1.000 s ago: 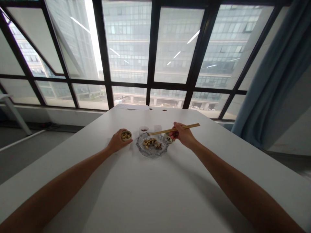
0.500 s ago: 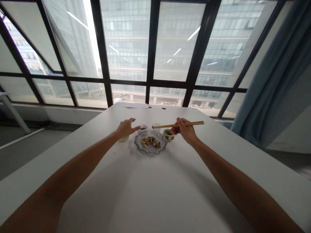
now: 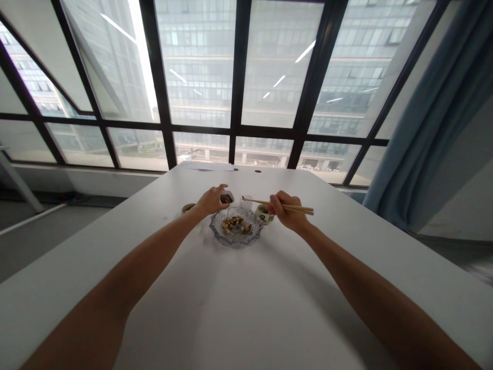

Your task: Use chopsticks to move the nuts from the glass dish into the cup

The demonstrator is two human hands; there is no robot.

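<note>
**White cup in left hand, chopsticks in right**

White cup (image 3: pixel 231 195) sits just beyond the glass bowl's far left rim, tipped toward me, dark bits (image 3: pixel 226 198) showing inside. My left hand (image 3: pixel 210 200) has it between thumb and curled fingers, a narrow grip. Cup looks light, thin-walled and smooth, so probably slippery; can't tell plastic from ceramic. Best hold: opposite sides just under the rim, light squeeze, opening free so the loose bits don't spill.

Glass bowl (image 3: pixel 235 242), near side of the cup: upright, mixed bits (image 3: pixel 233 224) in it, maybe nuts. Likely heaviest here, stiff, slick, chippable at the wavy rim; best taken two-handed, low on both sides.

Chopsticks (image 3: pixel 299 208): my right hand (image 3: pixel 289 211) has them pinched about mid-length, fingers closed, tips near together above the area beyond the bowl. Light, stiff, slim; hold suits the rear half. Dark speck (image 3: pixel 243 198) at the tips, too small to name; small, so easily dropped.

Further out: lettered cup (image 3: pixel 265 216) at the bowl's right, near my right fingers, looks rigid, hold by the wall. Pale cup (image 3: pixel 247 203) behind the bowl, blurred. Round cup (image 3: pixel 188 207) by my left wrist, partly hidden. Paper (image 3: pixel 210 167) at the far edge of the white table (image 3: pixel 239 303).
</note>
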